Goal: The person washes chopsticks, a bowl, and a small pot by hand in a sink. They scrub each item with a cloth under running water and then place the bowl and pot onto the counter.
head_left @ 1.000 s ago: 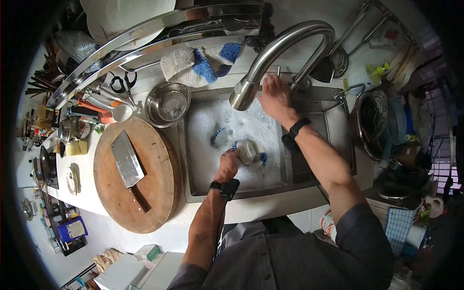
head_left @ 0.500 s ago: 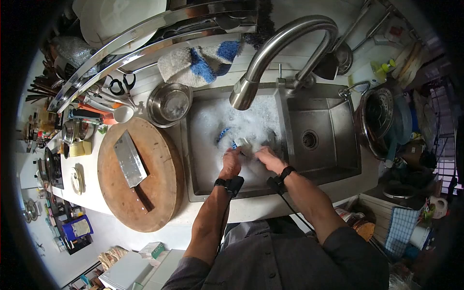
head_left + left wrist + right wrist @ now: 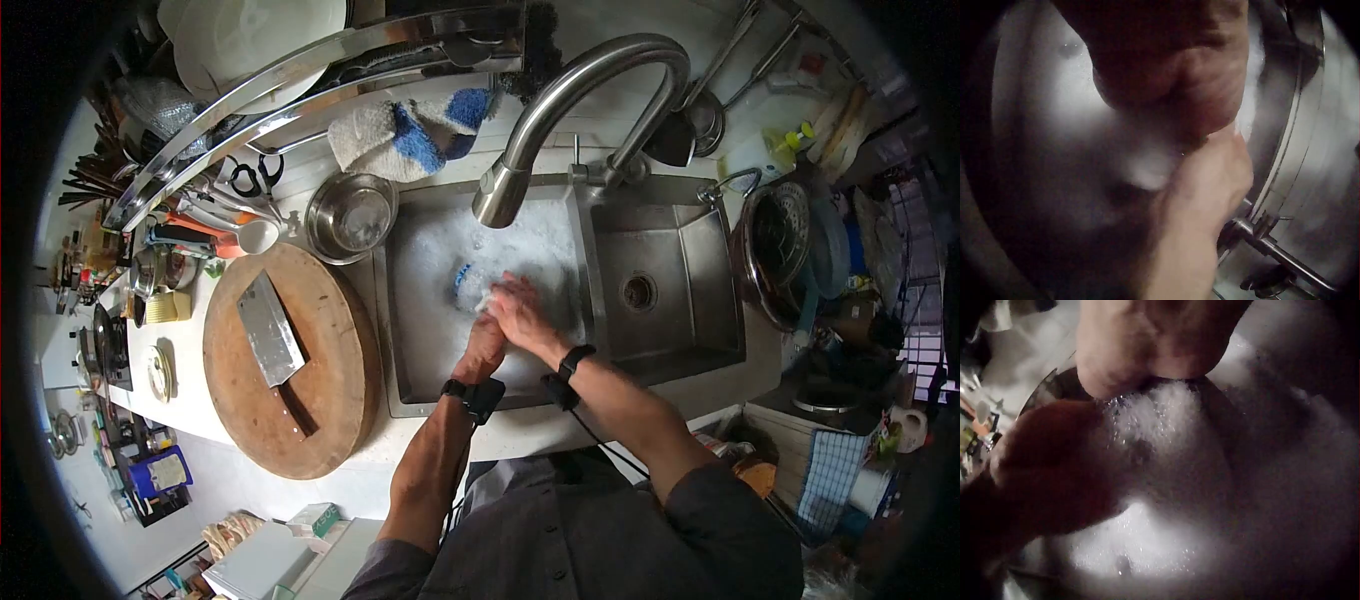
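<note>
Both hands meet over the foamy water in the left basin of the steel sink (image 3: 398,350). My left hand (image 3: 487,342) holds a white dish (image 3: 484,299), mostly hidden by the hands and suds. Across its far side lies my right hand (image 3: 517,308), its fingers bent down over the dish; I cannot tell what they grip. In the right wrist view, thick suds (image 3: 1154,419) cover what lies between the right hand (image 3: 1154,347) and the left hand (image 3: 1054,469). A blue-patterned rim (image 3: 462,276) shows through the foam just beyond the fingers.
The faucet (image 3: 545,110) arches over the foamy basin. Left of the sink are a round chopping board (image 3: 225,370) with a cleaver (image 3: 270,330) on it and a metal bowl (image 3: 350,218). On the right is the second basin with its drain (image 3: 638,293).
My right hand has come from beside the faucet lever down into the foamy basin, then left onto the dish by my left hand. The white dish, plainly visible earlier, is now mostly covered.
</note>
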Available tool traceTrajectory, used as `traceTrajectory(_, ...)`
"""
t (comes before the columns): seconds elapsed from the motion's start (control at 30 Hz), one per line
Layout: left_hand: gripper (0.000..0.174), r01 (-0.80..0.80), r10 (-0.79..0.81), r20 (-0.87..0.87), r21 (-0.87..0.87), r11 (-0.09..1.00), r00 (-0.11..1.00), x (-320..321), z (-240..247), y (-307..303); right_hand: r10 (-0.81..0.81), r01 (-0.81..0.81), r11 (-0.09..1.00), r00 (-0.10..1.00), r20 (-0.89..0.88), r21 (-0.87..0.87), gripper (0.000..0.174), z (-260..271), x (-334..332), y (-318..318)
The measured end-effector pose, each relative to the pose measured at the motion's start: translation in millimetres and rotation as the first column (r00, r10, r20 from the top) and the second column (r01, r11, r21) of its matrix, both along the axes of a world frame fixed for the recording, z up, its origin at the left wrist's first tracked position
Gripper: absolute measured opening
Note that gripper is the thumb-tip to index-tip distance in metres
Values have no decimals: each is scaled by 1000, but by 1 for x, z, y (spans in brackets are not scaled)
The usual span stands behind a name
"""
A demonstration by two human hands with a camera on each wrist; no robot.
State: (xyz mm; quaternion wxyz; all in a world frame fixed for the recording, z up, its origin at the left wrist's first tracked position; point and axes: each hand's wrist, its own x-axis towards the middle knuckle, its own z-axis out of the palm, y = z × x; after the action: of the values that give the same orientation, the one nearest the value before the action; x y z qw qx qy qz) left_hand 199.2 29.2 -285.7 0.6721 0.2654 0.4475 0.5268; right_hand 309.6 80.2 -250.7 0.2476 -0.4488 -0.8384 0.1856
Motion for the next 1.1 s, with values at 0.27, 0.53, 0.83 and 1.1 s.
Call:
traceTrajectory(0.27,21,223,-207,110,-157,962,972,-16,10,-10,-256,274,810,961,108,-519,35,-26,38,56)
traceTrajectory(0.53,27,23,47,166,-394,919,985,-26,35,7,-795,120,138,606,-37,-983,52,-80,47,34)
traceTrajectory(0.83,29,48,-91,-175,-232,971,980,-24,13,4,-240,80,833,944,-227,-548,28,42,-38,-7)
traceTrajectory(1.1,28,267,-250,97,-241,933,963,-33,38,-5,-163,77,611,986,-30,-788,40,15,0,38)
